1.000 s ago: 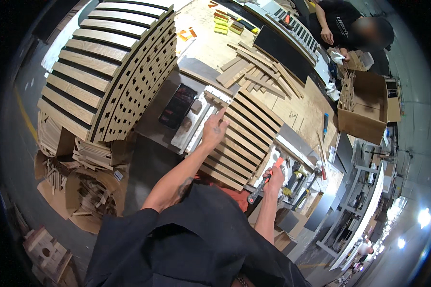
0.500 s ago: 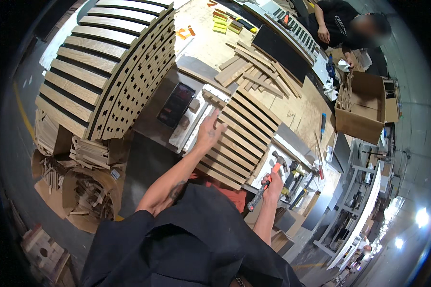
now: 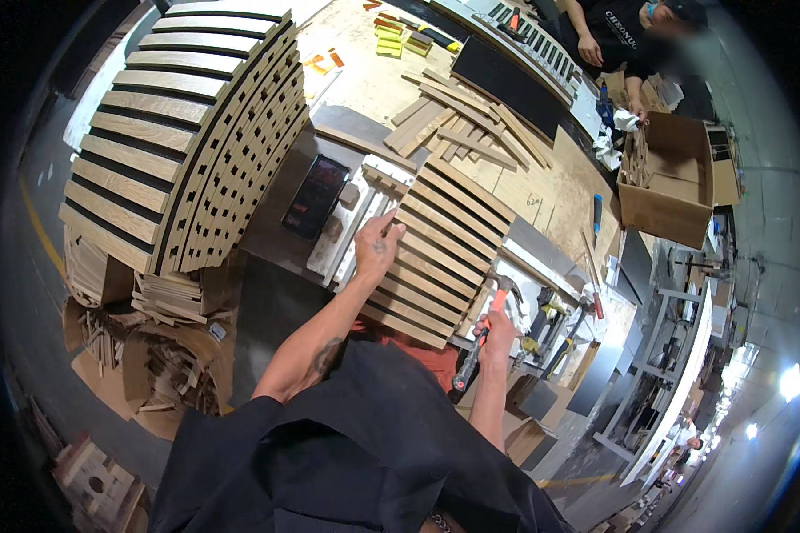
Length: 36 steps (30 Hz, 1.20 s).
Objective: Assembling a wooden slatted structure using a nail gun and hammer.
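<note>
A small slatted wooden panel [image 3: 444, 253] with dark gaps lies on the workbench [image 3: 373, 80] in front of me. My left hand [image 3: 378, 247] rests on its left edge, fingers pressing a slat. At the panel's right edge my right hand [image 3: 498, 327] grips a hammer [image 3: 476, 342] with an orange and black handle, head up near the panel's side.
A tall stack of large slatted panels [image 3: 187, 133] stands at the left. A black phone [image 3: 316, 195] lies beside a white block. Loose wooden strips [image 3: 453, 124] lie beyond. A cardboard box [image 3: 671, 182] sits at the right. Another person [image 3: 618, 35] works at the far bench. Scrap wood [image 3: 142, 355] fills boxes on the floor.
My left hand has stayed on the panel's left edge. The right hand with the hammer has shifted slightly beside the panel's right side.
</note>
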### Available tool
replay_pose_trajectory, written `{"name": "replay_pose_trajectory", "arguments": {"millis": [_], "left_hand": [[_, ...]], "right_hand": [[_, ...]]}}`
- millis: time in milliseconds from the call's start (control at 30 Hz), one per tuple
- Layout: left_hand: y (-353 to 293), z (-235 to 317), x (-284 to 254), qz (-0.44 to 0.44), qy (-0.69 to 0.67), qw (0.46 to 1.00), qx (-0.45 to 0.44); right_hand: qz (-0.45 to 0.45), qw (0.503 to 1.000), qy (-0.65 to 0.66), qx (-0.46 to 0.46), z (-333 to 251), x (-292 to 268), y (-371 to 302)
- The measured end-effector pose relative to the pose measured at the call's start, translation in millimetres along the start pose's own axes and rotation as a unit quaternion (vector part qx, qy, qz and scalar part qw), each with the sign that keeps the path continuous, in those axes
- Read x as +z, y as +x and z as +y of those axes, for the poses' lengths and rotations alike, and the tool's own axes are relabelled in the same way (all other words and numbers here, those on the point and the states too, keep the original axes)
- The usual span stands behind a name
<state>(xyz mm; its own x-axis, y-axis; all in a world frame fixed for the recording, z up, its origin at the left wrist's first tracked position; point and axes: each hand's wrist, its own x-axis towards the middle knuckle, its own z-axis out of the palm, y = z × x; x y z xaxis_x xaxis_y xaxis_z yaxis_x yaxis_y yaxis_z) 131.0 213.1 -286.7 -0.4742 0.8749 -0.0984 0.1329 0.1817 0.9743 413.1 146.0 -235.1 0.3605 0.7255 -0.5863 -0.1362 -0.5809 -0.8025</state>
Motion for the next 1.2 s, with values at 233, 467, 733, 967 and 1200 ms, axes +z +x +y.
{"name": "replay_pose_trajectory", "arguments": {"millis": [233, 467, 733, 967, 1200], "left_hand": [[-2, -10, 4, -0.005, -0.004, 1.0, 0.004], [-1, -5, -5, -0.011, -0.027, 1.0, -0.011], [-24, -16, -17, -0.013, 0.04, 0.999, 0.001], [-23, -11, -10, 0.013, 0.004, 0.999, -0.029], [-25, -18, -9, 0.024, 0.016, 1.0, -0.011]], "right_hand": [[-0.005, 1.0, 0.016, 0.016, 2, 2, 1], [0.008, 1.0, 0.008, 0.003, -1, 4, -2], [0.03, 0.999, 0.014, 0.031, 1, -1, -30], [0.056, 0.998, 0.038, 0.006, 19, 4, -32], [0.063, 0.997, 0.034, 0.001, 21, 3, -28]]}}
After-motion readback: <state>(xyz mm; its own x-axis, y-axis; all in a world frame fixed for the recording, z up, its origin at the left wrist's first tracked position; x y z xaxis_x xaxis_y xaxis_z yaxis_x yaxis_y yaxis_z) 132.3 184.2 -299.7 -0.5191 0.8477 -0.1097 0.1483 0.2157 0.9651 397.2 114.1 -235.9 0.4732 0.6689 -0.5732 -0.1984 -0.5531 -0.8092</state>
